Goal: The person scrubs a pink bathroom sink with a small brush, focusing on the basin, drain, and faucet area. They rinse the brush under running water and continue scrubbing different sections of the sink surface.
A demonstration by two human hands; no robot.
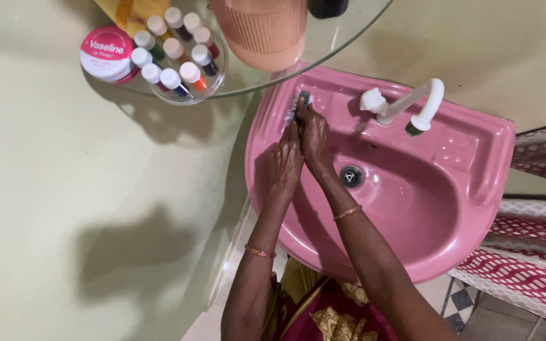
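Note:
My right hand (315, 134) reaches to the back left rim of a pink wash basin (475, 189) and grips a small scrub brush (302, 100) with pale bristles, pressing it on the rim. My left hand (284, 163) lies stretched out along the basin's left inner wall, just below and touching the right hand, with nothing seen in it. Both wrists wear thin gold bangles. The brush is mostly hidden under my fingers.
A white tap (412, 104) stands at the basin's back, the drain (351, 176) below it. Above hangs a round glass shelf (342, 31) with a bowl of small capped bottles (175, 53), a round pink tin (107, 53) and a peach ribbed cup (263, 31). Red patterned cloth (526, 265) hangs at right.

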